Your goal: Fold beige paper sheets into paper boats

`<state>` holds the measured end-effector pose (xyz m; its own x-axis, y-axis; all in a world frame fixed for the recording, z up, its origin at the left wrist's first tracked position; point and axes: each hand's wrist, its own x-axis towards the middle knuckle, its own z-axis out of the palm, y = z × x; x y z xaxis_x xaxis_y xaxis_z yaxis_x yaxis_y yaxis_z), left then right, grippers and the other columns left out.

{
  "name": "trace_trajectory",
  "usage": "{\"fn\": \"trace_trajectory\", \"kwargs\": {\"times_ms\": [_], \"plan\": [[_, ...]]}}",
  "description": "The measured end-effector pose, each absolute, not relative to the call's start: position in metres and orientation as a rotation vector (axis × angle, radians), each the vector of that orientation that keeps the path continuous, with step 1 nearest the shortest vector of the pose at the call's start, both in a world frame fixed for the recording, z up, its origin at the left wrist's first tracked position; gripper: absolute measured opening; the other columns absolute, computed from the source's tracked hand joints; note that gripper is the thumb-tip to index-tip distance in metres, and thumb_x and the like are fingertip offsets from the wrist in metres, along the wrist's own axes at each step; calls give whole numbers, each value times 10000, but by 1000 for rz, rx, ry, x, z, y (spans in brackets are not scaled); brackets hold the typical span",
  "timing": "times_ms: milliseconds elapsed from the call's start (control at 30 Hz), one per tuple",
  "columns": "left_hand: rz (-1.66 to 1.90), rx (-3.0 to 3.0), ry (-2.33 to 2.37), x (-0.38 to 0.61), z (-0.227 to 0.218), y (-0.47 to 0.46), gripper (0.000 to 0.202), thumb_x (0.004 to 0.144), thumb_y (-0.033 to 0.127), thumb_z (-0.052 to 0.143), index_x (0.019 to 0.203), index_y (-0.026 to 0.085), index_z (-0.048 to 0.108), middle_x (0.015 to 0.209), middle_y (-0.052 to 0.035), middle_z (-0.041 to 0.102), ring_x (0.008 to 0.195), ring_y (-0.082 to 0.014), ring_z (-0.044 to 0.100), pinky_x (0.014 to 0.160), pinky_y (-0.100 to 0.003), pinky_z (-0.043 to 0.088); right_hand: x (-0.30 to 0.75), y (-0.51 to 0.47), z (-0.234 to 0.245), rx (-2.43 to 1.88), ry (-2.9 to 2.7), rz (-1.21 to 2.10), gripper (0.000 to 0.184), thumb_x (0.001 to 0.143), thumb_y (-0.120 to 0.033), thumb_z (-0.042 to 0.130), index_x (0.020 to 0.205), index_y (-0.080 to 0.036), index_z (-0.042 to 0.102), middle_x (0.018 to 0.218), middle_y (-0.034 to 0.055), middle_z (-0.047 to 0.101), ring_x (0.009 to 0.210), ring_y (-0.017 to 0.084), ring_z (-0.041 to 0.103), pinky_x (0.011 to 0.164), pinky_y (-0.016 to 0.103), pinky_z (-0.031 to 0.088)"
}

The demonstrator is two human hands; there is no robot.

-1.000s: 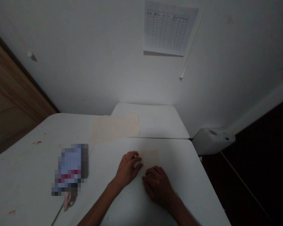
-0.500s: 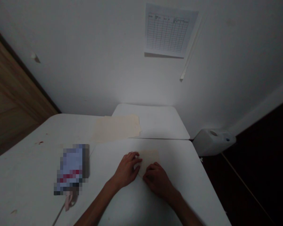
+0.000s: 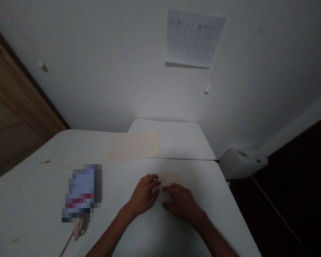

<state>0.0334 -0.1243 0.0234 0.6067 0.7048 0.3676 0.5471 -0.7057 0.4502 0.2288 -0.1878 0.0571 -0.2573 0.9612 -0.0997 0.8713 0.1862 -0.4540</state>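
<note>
A small cream-coloured sheet (image 3: 171, 176), which looks like paper, lies on the white table between my hands. At its left side rests my left hand (image 3: 145, 193), fingers apart and fingertips on or beside the sheet's edge. My right hand (image 3: 184, 202) is over the sheet's right and near part, with index finger and thumb stretched out and separated. Nothing shows in its grasp. Both hands partly hide the sheet, and dim light blurs its outline.
Larger cream sheets (image 3: 133, 144) lie across the table joint at the back. To the left sits a pixelated blue-and-red item (image 3: 81, 189) with a pinkish strap (image 3: 77, 229). A white plastic container (image 3: 242, 162) stands beyond the right edge. A printed chart (image 3: 192, 39) hangs on the wall.
My right hand's index finger and thumb have parted from a closed pinch at the sheet's near edge. My left hand has barely moved. The view has shifted slightly.
</note>
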Motion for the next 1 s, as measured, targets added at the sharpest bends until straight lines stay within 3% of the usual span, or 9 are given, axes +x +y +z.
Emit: {"fn": "trace_trajectory", "kwargs": {"times_ms": [333,667,833,1000], "plan": [[746,2543,1018,33,23,-124,292,817,157,567,1099,211,623,1217,-100,563,1141,-271,510,970,-469,425,229,-179,69,-1791,-2360,650,635,748,-417,652,1343,-285,476,1133,67,641,974,267,633,834,353,451],[822,2681,1048,30,26,-131,263,871,178,518,1115,203,613,1260,-125,529,1176,-294,466,972,-495,406,232,-175,64,-1765,-2314,713,720,712,-412,685,1378,-262,457,1270,83,605,1107,288,590,944,386,422],[805,2777,988,20,23,-153,261,880,145,469,1084,185,627,907,-104,575,869,-246,539,771,-419,486,232,-174,63,-1772,-2301,742,726,718,-425,685,1386,-266,450,1311,78,582,1147,283,573,975,389,410],[653,2833,910,17,19,-171,307,886,140,447,1125,213,625,852,-89,577,804,-231,547,738,-406,504,233,-174,58,-1769,-2300,732,726,725,-439,683,1389,-265,447,1319,81,576,1164,283,563,992,394,402]]}}
